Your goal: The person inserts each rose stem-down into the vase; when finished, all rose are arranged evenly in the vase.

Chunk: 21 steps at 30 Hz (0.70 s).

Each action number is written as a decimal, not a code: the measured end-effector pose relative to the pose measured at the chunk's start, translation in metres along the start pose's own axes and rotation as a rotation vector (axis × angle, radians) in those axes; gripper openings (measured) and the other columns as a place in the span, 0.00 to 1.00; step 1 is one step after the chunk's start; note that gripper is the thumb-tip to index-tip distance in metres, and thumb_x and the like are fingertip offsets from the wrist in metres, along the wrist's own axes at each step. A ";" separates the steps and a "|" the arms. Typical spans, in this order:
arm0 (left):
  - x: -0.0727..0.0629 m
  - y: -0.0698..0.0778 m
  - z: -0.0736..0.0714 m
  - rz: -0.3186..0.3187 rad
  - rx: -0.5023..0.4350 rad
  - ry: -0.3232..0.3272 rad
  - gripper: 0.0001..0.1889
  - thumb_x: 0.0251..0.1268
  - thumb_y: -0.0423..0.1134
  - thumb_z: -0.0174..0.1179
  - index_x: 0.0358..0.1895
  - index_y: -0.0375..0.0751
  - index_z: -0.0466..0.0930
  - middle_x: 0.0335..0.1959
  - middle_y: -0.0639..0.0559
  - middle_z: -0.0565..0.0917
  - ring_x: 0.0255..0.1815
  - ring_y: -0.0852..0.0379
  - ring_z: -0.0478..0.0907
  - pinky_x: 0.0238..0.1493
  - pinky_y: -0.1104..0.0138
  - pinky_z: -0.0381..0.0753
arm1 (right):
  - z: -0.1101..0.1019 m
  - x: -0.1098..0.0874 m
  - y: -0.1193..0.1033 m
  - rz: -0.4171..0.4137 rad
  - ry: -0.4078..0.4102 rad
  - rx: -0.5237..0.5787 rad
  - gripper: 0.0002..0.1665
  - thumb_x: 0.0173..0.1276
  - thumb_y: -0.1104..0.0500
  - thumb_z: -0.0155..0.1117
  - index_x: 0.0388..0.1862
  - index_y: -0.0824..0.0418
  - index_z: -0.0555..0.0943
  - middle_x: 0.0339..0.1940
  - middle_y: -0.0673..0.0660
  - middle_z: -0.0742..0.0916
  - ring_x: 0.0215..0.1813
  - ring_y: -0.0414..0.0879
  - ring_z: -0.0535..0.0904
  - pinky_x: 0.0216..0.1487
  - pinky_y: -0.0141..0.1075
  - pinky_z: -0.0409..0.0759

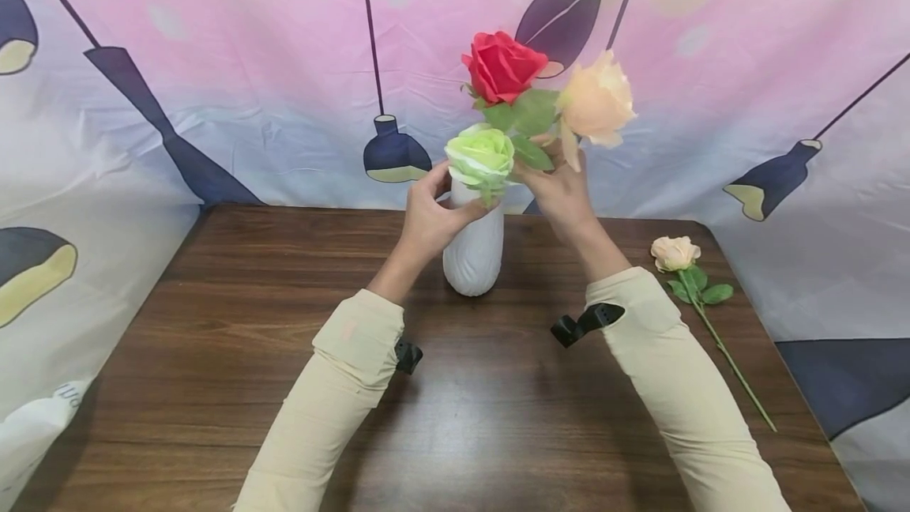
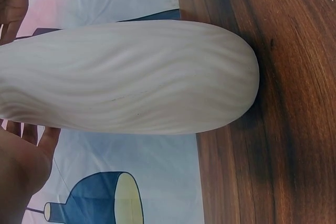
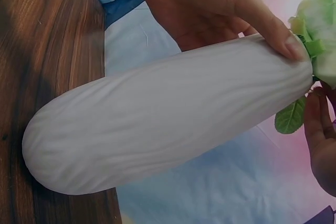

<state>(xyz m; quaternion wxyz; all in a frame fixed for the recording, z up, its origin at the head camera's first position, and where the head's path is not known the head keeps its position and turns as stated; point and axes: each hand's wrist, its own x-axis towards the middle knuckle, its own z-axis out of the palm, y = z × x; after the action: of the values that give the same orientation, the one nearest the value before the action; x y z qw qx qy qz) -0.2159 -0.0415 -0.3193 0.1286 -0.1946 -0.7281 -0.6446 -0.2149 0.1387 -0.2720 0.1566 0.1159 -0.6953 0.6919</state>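
Note:
A white vase with a wavy ribbed surface [image 1: 472,251] stands upright on the wooden table. My left hand [image 1: 430,216] grips it near the neck; in the right wrist view the thumb of that left hand [image 3: 210,9] presses just below the rim. A light green rose [image 1: 481,155] sits at the vase mouth. Beside the rim, my right hand [image 1: 565,200] has its fingers curled in at the stem of a peach rose [image 1: 599,99], partly hidden by leaves. Above the vase rises a red rose [image 1: 503,67], its stem hidden behind foliage.
Another peach rose [image 1: 675,254] lies on the right side of the wooden table [image 1: 249,299], its long stem pointing toward the near right corner. A patterned cloth backdrop [image 1: 284,101] hangs behind the table and along its sides.

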 end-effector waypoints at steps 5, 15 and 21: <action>0.000 0.000 0.000 -0.006 -0.004 -0.001 0.31 0.51 0.34 0.76 0.62 0.37 0.79 0.54 0.39 0.86 0.55 0.53 0.83 0.58 0.54 0.86 | 0.000 0.002 0.000 -0.054 -0.028 -0.055 0.15 0.62 0.70 0.72 0.33 0.48 0.85 0.34 0.35 0.87 0.44 0.35 0.82 0.47 0.31 0.84; -0.001 0.001 0.000 -0.010 0.007 0.000 0.30 0.50 0.34 0.77 0.61 0.37 0.80 0.55 0.39 0.86 0.55 0.50 0.84 0.58 0.52 0.86 | 0.005 0.003 -0.003 -0.059 -0.054 -0.132 0.25 0.61 0.68 0.73 0.59 0.63 0.81 0.51 0.52 0.89 0.57 0.39 0.82 0.60 0.36 0.82; -0.001 0.002 0.003 -0.006 0.000 -0.002 0.30 0.50 0.35 0.77 0.60 0.39 0.80 0.54 0.41 0.86 0.53 0.52 0.84 0.57 0.53 0.86 | 0.002 0.003 0.001 -0.037 -0.101 -0.184 0.28 0.63 0.68 0.69 0.63 0.67 0.77 0.53 0.53 0.85 0.55 0.37 0.79 0.62 0.34 0.77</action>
<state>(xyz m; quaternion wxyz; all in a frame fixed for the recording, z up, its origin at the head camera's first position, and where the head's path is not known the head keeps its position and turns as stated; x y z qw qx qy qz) -0.2140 -0.0387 -0.3184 0.1262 -0.1930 -0.7288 -0.6448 -0.2182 0.1366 -0.2719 0.1442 0.1485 -0.7607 0.6153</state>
